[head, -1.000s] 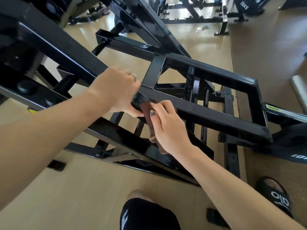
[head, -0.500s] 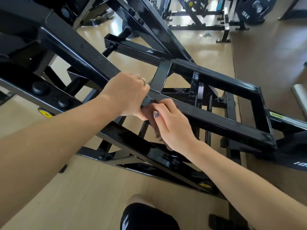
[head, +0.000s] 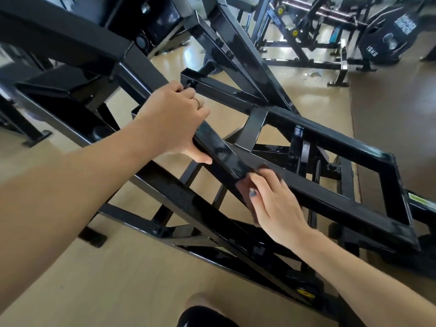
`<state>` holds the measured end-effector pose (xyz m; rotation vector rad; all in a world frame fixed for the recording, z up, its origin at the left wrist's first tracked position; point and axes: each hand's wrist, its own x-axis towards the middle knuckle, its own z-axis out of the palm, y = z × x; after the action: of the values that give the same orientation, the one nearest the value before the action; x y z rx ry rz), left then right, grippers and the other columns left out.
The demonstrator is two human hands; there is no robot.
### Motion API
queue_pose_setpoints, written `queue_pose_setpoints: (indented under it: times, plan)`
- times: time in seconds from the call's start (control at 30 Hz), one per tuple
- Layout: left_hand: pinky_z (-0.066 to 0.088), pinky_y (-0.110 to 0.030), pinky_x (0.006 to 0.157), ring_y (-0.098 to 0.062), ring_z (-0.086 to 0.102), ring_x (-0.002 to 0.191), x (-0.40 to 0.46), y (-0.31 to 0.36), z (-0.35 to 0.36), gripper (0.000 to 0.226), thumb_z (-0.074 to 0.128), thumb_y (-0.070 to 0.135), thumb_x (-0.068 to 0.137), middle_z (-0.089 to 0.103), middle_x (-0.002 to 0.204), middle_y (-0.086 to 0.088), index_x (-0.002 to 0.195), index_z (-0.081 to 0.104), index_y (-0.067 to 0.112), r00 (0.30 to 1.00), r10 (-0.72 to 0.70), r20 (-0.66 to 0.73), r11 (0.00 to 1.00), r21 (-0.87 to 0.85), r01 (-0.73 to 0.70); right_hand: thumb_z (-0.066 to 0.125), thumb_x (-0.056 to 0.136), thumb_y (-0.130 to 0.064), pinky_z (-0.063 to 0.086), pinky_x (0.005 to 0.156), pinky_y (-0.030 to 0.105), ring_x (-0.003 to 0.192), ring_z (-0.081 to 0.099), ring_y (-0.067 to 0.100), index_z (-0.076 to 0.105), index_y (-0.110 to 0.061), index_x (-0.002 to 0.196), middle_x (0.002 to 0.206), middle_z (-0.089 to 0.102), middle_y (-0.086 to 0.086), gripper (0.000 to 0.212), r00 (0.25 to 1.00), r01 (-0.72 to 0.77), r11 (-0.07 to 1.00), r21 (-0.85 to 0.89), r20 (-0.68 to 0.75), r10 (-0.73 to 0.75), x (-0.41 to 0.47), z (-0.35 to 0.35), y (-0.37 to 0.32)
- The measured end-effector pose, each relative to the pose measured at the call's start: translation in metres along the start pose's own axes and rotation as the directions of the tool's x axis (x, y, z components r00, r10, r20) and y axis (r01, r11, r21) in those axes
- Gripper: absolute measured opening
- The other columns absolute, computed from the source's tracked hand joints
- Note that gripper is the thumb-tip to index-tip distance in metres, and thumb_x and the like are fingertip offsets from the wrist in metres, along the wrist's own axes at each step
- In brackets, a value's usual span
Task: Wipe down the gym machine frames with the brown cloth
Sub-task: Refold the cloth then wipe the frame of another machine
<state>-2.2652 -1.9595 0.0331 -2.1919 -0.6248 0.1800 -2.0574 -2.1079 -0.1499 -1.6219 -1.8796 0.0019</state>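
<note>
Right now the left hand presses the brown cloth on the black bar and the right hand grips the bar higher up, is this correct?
The hands are swapped. In the head view the right hand presses the brown cloth on the black bar, and the left hand grips the bar higher up.

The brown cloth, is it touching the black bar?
Touching. The head view shows the right hand pressing the brown cloth flat against the side of the black bar, no gap visible.
</note>
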Motion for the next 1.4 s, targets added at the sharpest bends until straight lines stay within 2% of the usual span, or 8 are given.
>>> queue_pose_setpoints:
  times: [0.2,0.43,0.8,0.93,1.07,1.13,1.23,1.4]
  plan:
    - [0.047,-0.034,0.090,-0.022,0.059,0.091,-0.002,0.002,0.002,0.111,0.008,0.107,0.060,0.066,0.096,0.002,0.101,0.059,0.017,0.999,-0.045,-0.030,0.999,-0.032,0.044,0.030,0.109,-0.041,0.043,0.108,0.044,0.127,0.046,0.031,0.045,-0.020,0.141,0.149,0.042,0.003,0.041,0.982,0.185,0.982,0.038,-0.035,-0.184,0.064,-0.001,-0.035]
    - [0.047,-0.036,0.089,-0.023,0.058,0.089,-0.003,0.004,-0.003,0.113,0.009,0.106,0.062,0.063,0.096,-0.001,0.102,0.059,0.013,0.997,-0.070,0.025,0.997,-0.021,0.071,0.029,0.108,-0.048,0.057,0.099,0.043,0.139,0.045,0.031,0.037,-0.022,0.150,0.160,0.030,0.007,0.049,0.993,0.111,0.985,0.129,0.036,-0.116,0.008,0.006,0.002]
    - [0.044,-0.041,0.097,-0.029,0.058,0.095,-0.003,0.007,-0.007,0.106,0.022,0.104,0.067,0.062,0.098,-0.006,0.099,0.052,0.008,0.976,-0.101,0.194,0.994,-0.026,0.108,0.036,0.107,-0.043,0.062,0.087,0.042,0.130,0.050,0.032,0.024,-0.015,0.160,0.157,0.028,0.010,0.061,0.961,0.246,0.935,0.256,0.065,-0.271,0.048,0.001,-0.003]
    - [0.042,-0.038,0.105,-0.027,0.061,0.107,0.000,0.007,-0.015,0.071,0.050,0.075,0.086,0.066,0.110,-0.006,0.113,0.053,0.010,0.973,-0.068,0.219,0.997,-0.028,0.076,0.050,0.103,-0.042,0.059,0.090,0.037,0.135,0.046,0.032,0.016,-0.013,0.162,0.160,0.025,0.012,0.074,0.933,0.285,0.895,0.343,0.114,-0.340,0.090,-0.006,-0.023]
    - [0.033,-0.039,0.117,-0.028,0.051,0.131,0.005,-0.019,-0.046,0.093,0.064,0.074,0.081,0.055,0.141,-0.008,0.142,0.039,0.008,0.905,0.046,0.423,0.986,-0.165,0.027,0.072,0.094,-0.035,0.056,0.101,0.040,0.147,0.034,0.028,0.010,-0.020,0.164,0.166,0.014,0.006,0.094,0.911,0.200,0.878,0.435,0.248,-0.330,0.098,-0.023,-0.026]
    - [0.033,-0.042,0.115,-0.030,0.051,0.131,0.004,-0.056,-0.058,0.100,0.070,0.075,0.073,0.055,0.142,-0.010,0.143,0.041,0.009,0.897,0.066,0.438,0.987,-0.162,0.006,0.073,0.093,-0.033,0.055,0.103,0.044,0.147,0.037,0.029,0.009,-0.024,0.164,0.168,0.011,0.006,0.096,0.900,0.151,0.884,0.442,0.308,-0.308,0.095,-0.031,-0.026]
    - [0.044,-0.043,0.099,-0.032,0.058,0.116,0.010,-0.111,-0.056,0.106,0.050,0.090,0.069,0.062,0.129,-0.012,0.135,0.046,0.007,0.868,0.028,0.495,0.996,-0.084,0.015,0.072,0.093,-0.035,0.054,0.105,0.046,0.140,0.047,0.032,0.015,-0.022,0.164,0.168,0.014,0.008,0.092,0.899,0.109,0.896,0.430,0.341,-0.273,0.096,-0.037,-0.029]
    - [0.047,-0.037,0.083,-0.027,0.057,0.098,0.018,-0.131,-0.041,0.088,0.025,0.088,0.084,0.061,0.112,-0.007,0.112,0.054,0.010,0.844,0.273,0.462,0.961,-0.181,-0.212,0.075,0.093,-0.029,0.059,0.095,0.048,0.127,0.058,0.036,0.027,-0.010,0.161,0.163,0.027,0.018,0.085,0.896,0.055,0.904,0.424,0.378,-0.232,0.109,-0.047,-0.043]
